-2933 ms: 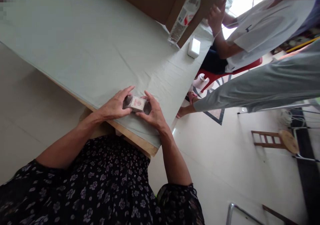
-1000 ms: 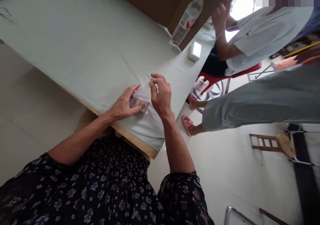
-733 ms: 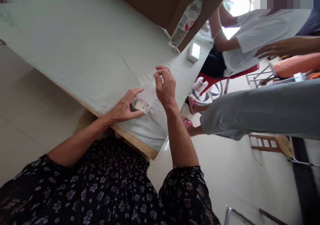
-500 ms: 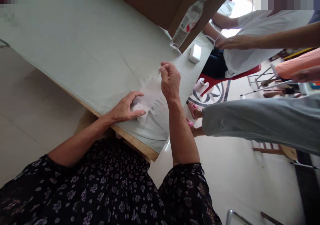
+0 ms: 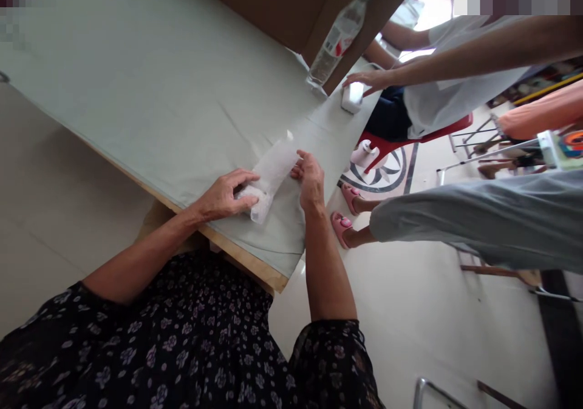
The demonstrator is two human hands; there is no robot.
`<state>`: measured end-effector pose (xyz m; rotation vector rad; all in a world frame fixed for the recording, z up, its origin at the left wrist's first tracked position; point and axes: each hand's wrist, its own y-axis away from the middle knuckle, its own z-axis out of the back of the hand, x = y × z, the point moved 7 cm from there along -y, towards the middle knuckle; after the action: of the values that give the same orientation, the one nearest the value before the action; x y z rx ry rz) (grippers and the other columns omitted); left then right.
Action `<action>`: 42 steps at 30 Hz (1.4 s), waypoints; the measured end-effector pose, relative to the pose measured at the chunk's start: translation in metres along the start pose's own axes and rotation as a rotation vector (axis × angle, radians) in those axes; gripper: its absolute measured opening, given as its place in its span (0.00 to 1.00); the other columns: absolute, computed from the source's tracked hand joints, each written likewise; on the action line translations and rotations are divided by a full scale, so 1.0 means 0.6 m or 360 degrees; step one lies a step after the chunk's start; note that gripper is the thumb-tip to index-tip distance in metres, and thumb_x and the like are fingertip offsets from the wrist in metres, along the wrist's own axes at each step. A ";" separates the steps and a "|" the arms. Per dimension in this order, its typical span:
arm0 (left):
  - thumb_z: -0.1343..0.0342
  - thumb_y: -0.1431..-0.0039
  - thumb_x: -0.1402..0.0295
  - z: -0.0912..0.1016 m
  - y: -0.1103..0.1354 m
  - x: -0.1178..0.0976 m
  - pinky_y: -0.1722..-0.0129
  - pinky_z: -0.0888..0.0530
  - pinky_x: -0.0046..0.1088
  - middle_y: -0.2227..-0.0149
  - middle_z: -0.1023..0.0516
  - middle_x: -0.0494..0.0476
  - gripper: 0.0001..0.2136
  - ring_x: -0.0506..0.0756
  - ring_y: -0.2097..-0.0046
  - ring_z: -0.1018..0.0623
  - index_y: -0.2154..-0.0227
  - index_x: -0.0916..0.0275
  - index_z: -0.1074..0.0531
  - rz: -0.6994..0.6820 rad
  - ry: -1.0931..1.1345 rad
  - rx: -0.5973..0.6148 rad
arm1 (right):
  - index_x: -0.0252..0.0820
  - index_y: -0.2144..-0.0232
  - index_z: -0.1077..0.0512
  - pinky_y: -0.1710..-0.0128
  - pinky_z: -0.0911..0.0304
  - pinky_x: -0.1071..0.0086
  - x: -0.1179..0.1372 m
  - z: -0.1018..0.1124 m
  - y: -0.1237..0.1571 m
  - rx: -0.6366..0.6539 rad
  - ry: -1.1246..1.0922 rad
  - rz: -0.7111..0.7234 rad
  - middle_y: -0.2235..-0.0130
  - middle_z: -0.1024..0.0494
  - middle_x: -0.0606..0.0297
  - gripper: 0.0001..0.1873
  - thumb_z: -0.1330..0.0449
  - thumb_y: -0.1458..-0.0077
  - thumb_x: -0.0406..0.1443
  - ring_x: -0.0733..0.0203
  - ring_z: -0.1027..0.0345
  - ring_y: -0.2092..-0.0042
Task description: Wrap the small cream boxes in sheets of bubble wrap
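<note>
A thin, whitish, see-through sheet [image 5: 277,165] lies folded near the table corner, its lower end crumpled; whether it is plastic or paper I cannot tell. My left hand [image 5: 228,195] rests on the crumpled end, thumb and forefinger stretched out and apart on either side of a bunched part. At the sheet's right edge is my right hand [image 5: 311,177], its fingers curled and their tips against that edge.
A pale cloth covers the table [image 5: 150,93]. At the back stand a brown box [image 5: 259,2] and a clear plastic bottle [image 5: 341,39]. Another person's hand [image 5: 371,80] touches a small white pack [image 5: 352,98]. Someone in grey trousers [image 5: 455,218] stands to the right.
My right hand has come down from above the sheet to its right edge. The sheet now looks narrower and folded. Another person's hand has reached the small white pack.
</note>
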<state>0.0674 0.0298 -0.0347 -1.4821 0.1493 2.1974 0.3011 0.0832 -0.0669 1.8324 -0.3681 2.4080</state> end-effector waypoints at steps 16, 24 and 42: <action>0.33 0.46 0.55 -0.009 -0.023 0.049 0.49 0.19 0.41 0.49 0.16 0.65 0.31 0.63 0.50 0.16 0.41 0.67 0.24 0.0330 0.0660 -0.0202 | 0.46 0.46 0.30 0.57 0.30 0.63 0.045 -0.011 0.011 -0.0171 0.0165 0.0275 0.59 0.21 0.65 0.23 0.36 0.41 0.47 0.62 0.28 0.61; 0.32 0.45 0.56 -0.005 -0.016 0.041 0.47 0.18 0.43 0.48 0.15 0.66 0.30 0.64 0.49 0.16 0.42 0.66 0.23 0.0374 0.0763 -0.0222 | 0.44 0.44 0.29 0.51 0.31 0.52 0.095 -0.058 0.080 -0.0033 0.0851 0.0422 0.52 0.19 0.54 0.29 0.34 0.43 0.49 0.50 0.26 0.54; 0.33 0.48 0.57 0.020 -0.024 -0.019 0.45 0.23 0.44 0.53 0.20 0.61 0.19 0.62 0.53 0.22 0.55 0.60 0.20 0.0039 -0.0518 -0.0492 | 0.42 0.57 0.24 0.63 0.36 0.65 0.017 0.008 0.080 -0.0270 0.0491 0.0085 0.73 0.25 0.71 0.16 0.43 0.44 0.42 0.61 0.33 0.71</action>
<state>0.0674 0.0431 -0.0172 -1.2482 -0.2935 2.5322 0.2922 0.0347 -0.0622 1.3723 -0.5756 2.5504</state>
